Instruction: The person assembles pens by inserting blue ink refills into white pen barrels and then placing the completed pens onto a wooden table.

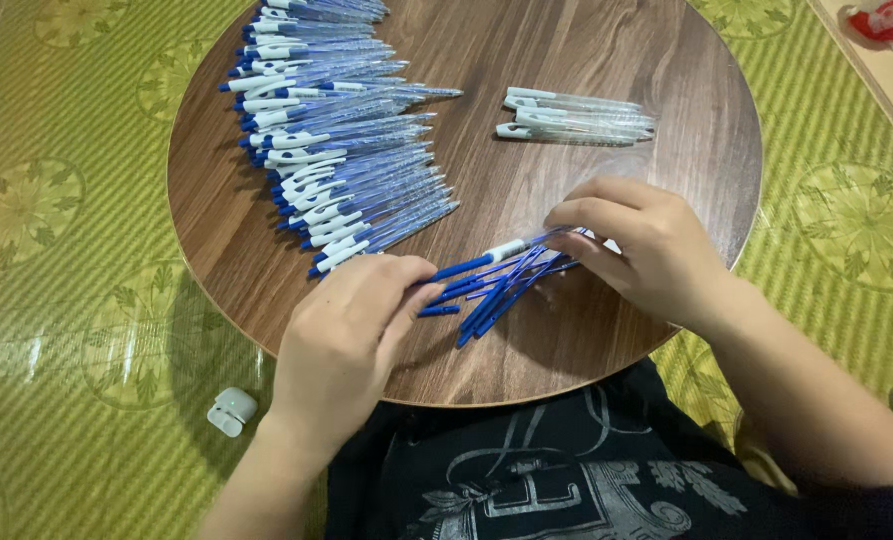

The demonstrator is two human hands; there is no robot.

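Note:
My left hand (351, 320) and my right hand (638, 245) meet over a loose pile of blue pen refills (496, 290) near the front edge of a round wooden table (606, 50). Between the two hands runs one pen part with a white tip and blue shaft (481, 261); the left fingertips pinch its blue end and the right fingers curl around the other end, along with the refill ends. A long row of assembled white-and-blue pens (336, 130) lies at the table's left. A few clear pen barrels with white clips (576, 115) lie at the upper right.
The table stands on a green woven mat with a leaf pattern (56, 250). A small white case (231, 410) lies on the mat left of my left wrist. A red and white object (886, 20) sits at the top right corner.

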